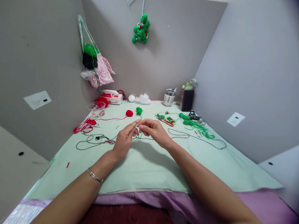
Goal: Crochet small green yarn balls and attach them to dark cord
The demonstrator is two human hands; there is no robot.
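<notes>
Both hands meet above the middle of the pale green tablecloth (pixel 152 177). My left hand (pixel 126 136) has its fingers pinched together on green yarn (pixel 138 136), a strand of which hangs below. Close against its fingertips, my right hand (pixel 152 130) is also pinched, at the same yarn; whether it holds a small hook or needle is too small to see. Just beyond the hands lies a loose green yarn clump (pixel 139 111), with a strand running toward them. A red yarn ball (pixel 129 113) sits to its left.
Orange-handled scissors (pixel 167 121) lie right of my hands, near green yarn pieces (pixel 204 129). A dark cable (pixel 89 144) crosses the table. At the back stand a tissue box (pixel 113 97), a tin of pens (pixel 168 98) and a dark upright phone-like slab (pixel 187 101). Red yarn (pixel 85 125) lies left.
</notes>
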